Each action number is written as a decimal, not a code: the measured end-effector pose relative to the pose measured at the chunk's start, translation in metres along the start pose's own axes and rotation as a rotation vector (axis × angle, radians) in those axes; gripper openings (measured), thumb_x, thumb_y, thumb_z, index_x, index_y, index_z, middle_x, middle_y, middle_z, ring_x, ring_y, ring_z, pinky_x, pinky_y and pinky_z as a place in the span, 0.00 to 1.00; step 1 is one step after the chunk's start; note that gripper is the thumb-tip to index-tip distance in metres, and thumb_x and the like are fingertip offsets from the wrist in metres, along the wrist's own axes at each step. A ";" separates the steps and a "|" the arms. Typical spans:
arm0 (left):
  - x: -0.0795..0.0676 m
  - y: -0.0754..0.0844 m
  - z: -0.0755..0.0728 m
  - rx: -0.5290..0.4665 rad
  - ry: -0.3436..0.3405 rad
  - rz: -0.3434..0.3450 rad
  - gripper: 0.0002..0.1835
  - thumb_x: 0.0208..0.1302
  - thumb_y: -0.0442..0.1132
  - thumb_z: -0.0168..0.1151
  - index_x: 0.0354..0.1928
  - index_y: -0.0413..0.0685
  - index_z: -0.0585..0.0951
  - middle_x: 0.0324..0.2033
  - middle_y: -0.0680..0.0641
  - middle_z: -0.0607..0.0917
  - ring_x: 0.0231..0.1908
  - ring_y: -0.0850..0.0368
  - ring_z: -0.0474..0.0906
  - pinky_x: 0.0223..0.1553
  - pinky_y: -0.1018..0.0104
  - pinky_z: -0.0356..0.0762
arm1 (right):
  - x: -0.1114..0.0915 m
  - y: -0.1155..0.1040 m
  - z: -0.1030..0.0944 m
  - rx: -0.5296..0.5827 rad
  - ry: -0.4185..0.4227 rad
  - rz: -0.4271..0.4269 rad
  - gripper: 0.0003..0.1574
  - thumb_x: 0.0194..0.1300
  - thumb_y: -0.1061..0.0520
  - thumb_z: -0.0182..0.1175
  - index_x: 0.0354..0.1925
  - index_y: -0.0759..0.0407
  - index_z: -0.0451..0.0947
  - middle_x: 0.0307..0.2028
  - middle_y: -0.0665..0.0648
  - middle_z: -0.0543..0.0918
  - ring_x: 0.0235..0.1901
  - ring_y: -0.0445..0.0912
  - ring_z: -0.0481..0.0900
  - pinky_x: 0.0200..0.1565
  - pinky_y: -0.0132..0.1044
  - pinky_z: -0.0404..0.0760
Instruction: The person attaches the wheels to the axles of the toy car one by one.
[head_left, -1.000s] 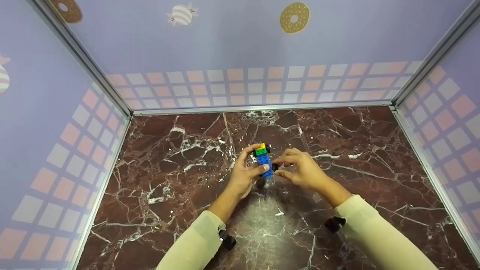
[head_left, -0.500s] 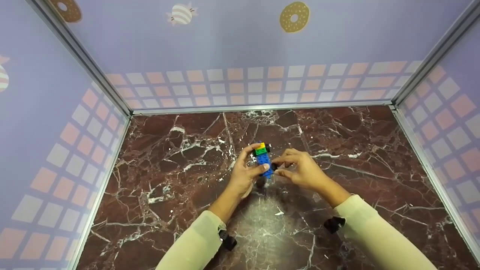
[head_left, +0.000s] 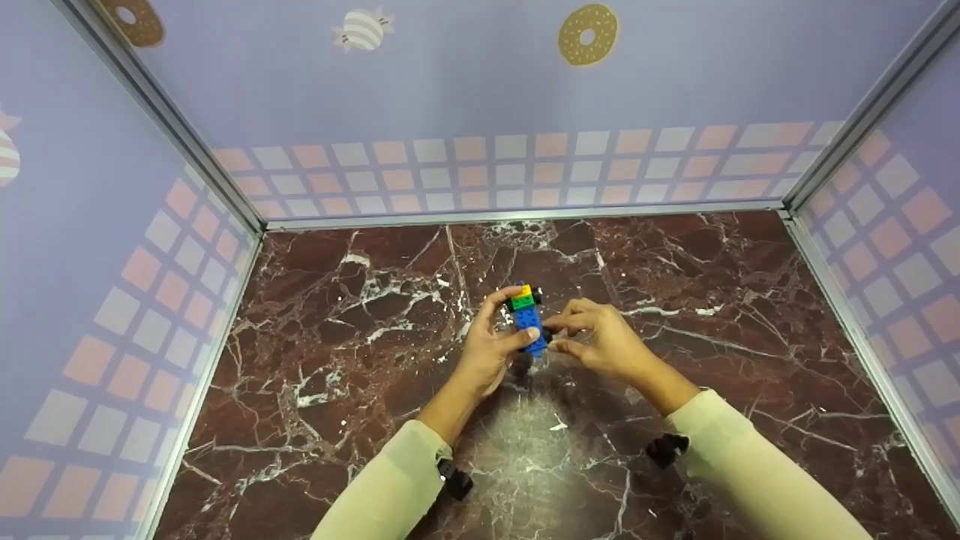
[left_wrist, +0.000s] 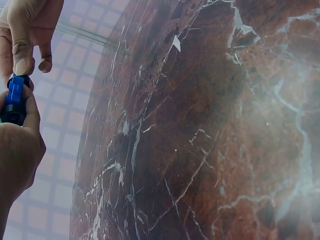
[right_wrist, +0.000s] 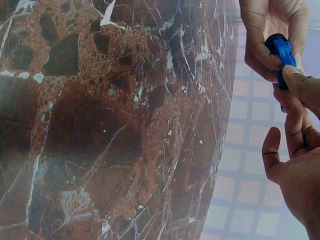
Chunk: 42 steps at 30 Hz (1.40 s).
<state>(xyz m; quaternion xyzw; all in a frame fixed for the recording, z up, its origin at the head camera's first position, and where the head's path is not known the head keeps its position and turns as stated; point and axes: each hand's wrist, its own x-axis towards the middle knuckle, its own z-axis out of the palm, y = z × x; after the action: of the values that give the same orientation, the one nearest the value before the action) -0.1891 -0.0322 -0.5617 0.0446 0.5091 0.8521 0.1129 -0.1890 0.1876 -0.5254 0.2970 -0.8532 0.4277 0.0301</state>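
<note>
My left hand [head_left: 480, 358] grips a toy car of building bricks [head_left: 527, 321], held up over the tabletop in the head view. Its body is long and blue, with a green brick [head_left: 523, 301] and a yellow brick [head_left: 526, 290] at the far end. Black wheels [head_left: 535, 295] show there. On the car's near right side, my right hand [head_left: 611, 341] pinches a black wheel [head_left: 548, 334] between thumb and fingers. Both wrist views show the car's blue end [left_wrist: 16, 90] between the two hands; the fingers hide much of it.
A dark red marbled tabletop [head_left: 337, 450] with white veins lies beneath the hands. Lilac panels [head_left: 480, 90] with printed squares and sweets stand at the back and both sides, joined by metal strips. Each sleeve carries a small black device [head_left: 454, 480].
Almost nothing shifts. The left hand keeps its hold on the car, and the right hand stays at the wheel on its right side, a touch further left.
</note>
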 end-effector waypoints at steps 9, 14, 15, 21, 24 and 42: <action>0.002 0.002 -0.001 0.037 -0.010 -0.011 0.41 0.64 0.16 0.69 0.78 0.38 0.67 0.76 0.33 0.69 0.57 0.40 0.87 0.55 0.52 0.96 | -0.001 0.005 0.003 -0.005 -0.004 0.023 0.22 0.61 0.66 0.80 0.54 0.61 0.92 0.41 0.58 0.90 0.42 0.54 0.88 0.46 0.52 0.96; 0.003 0.001 -0.004 0.086 -0.026 -0.030 0.41 0.64 0.16 0.70 0.78 0.40 0.69 0.76 0.33 0.70 0.56 0.41 0.88 0.54 0.53 0.96 | -0.003 0.011 0.006 -0.007 -0.030 0.061 0.23 0.60 0.65 0.80 0.54 0.60 0.90 0.45 0.58 0.92 0.43 0.57 0.88 0.47 0.57 0.95; 0.003 0.000 -0.005 0.092 -0.030 -0.034 0.41 0.64 0.16 0.70 0.78 0.41 0.69 0.76 0.34 0.70 0.55 0.42 0.88 0.54 0.53 0.96 | -0.003 0.012 0.006 -0.004 -0.034 0.066 0.24 0.59 0.65 0.81 0.54 0.60 0.89 0.45 0.58 0.92 0.43 0.57 0.88 0.47 0.58 0.94; 0.005 -0.001 -0.005 0.110 -0.055 -0.027 0.42 0.63 0.16 0.70 0.78 0.41 0.69 0.74 0.37 0.68 0.52 0.45 0.88 0.49 0.60 0.96 | -0.003 0.015 0.009 0.025 -0.030 0.097 0.49 0.51 0.63 0.87 0.70 0.58 0.79 0.57 0.63 0.82 0.48 0.62 0.85 0.51 0.60 0.94; 0.006 -0.001 -0.005 0.129 -0.064 -0.038 0.43 0.63 0.16 0.70 0.78 0.42 0.69 0.73 0.37 0.71 0.50 0.48 0.88 0.47 0.62 0.95 | -0.001 0.015 0.009 0.024 -0.026 0.105 0.63 0.50 0.61 0.89 0.80 0.55 0.70 0.65 0.66 0.73 0.58 0.63 0.82 0.62 0.60 0.92; 0.008 -0.005 -0.012 0.224 -0.083 -0.127 0.47 0.60 0.15 0.69 0.80 0.47 0.67 0.73 0.33 0.69 0.46 0.53 0.87 0.42 0.65 0.94 | 0.006 0.019 0.015 -0.170 -0.091 0.085 0.66 0.46 0.56 0.88 0.81 0.57 0.70 0.74 0.60 0.73 0.65 0.59 0.70 0.72 0.62 0.81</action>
<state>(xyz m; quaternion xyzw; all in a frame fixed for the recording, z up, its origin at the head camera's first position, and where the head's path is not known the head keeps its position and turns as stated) -0.1980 -0.0385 -0.5721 0.0599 0.5976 0.7786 0.1819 -0.2011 0.1823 -0.5470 0.2761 -0.8988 0.3405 -0.0019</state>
